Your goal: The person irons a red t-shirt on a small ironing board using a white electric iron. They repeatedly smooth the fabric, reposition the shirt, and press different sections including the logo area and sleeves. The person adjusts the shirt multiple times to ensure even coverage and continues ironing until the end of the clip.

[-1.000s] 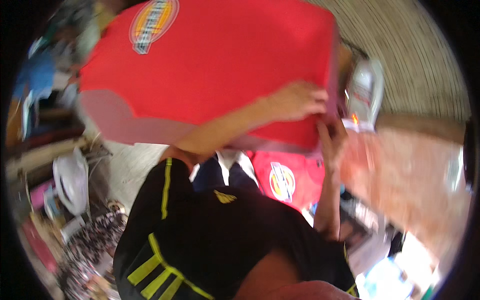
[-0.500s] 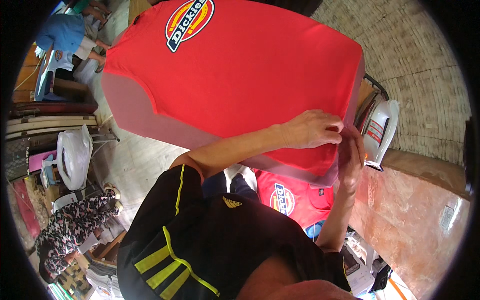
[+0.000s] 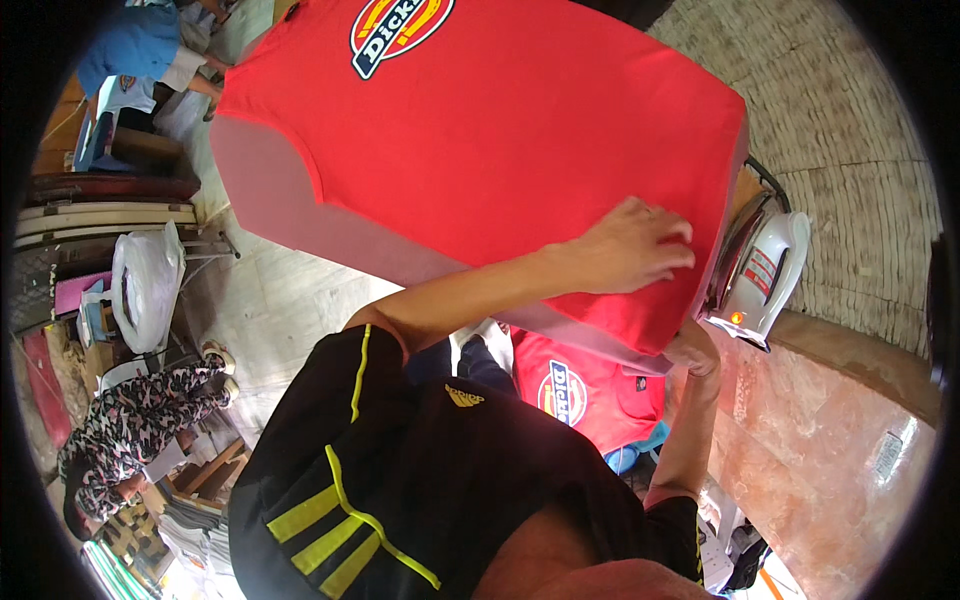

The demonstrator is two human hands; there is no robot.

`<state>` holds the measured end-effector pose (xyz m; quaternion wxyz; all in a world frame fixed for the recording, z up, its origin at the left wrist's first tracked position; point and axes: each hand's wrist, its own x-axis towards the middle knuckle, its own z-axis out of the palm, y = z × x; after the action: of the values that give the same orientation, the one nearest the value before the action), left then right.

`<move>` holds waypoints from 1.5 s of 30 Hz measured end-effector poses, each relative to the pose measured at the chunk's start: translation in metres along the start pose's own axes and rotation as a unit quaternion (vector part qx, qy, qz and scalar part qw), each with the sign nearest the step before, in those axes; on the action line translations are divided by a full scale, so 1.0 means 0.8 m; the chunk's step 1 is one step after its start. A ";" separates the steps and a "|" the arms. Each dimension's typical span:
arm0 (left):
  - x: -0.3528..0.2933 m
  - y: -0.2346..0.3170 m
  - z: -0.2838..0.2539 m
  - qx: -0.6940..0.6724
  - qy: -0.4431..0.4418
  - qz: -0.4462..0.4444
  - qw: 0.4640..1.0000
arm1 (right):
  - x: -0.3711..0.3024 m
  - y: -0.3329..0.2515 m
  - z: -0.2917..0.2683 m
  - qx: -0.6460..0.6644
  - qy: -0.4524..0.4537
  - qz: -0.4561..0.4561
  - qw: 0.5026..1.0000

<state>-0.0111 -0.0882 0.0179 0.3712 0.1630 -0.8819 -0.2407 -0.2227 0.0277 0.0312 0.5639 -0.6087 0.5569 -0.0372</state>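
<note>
A red sleeveless shirt with a round printed emblem is spread flat over a pinkish ironing board. On the shirt, close to the board's right end, rests my left hand, its fingers apart and slightly bent, holding nothing. My right hand is at the near right corner of the board, by the shirt's hem. Its fingers are mostly hidden at the board's edge, so whether they grip cloth does not show. Just beyond that end stands a white iron with a lit orange lamp.
Another red shirt with the same emblem lies below the board's near edge. A stone-like panel stands at right. On the left are a white plastic bag, a person in patterned clothes and, farther off, a person in blue.
My left hand has come off the shirt's hem and its fingers have spread on the cloth. My right hand has moved down along the board's end toward the near corner.
</note>
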 end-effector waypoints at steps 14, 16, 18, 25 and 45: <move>-0.103 0.006 -0.074 0.244 -0.117 -0.121 0.955 | -0.008 0.003 0.018 0.001 0.118 -0.010 0.993; -0.100 0.013 -0.069 0.220 -0.118 -0.120 0.961 | -0.005 -0.007 0.018 -0.018 0.126 0.014 0.992; -0.103 0.014 -0.066 0.224 -0.117 -0.129 0.959 | -0.007 -0.017 0.015 -0.023 0.108 0.019 0.994; -0.104 0.011 -0.066 0.244 -0.124 -0.117 0.955 | -0.002 -0.058 -0.005 -0.038 0.016 0.072 0.997; -0.111 0.013 -0.071 0.204 -0.101 -0.135 0.964 | 0.030 0.098 0.030 0.196 0.082 0.008 0.977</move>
<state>0.0891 -0.0555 0.0073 0.2036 0.3274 -0.9151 -0.1183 -0.2476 0.0463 -0.0485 0.6248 -0.4769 0.5881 -0.1906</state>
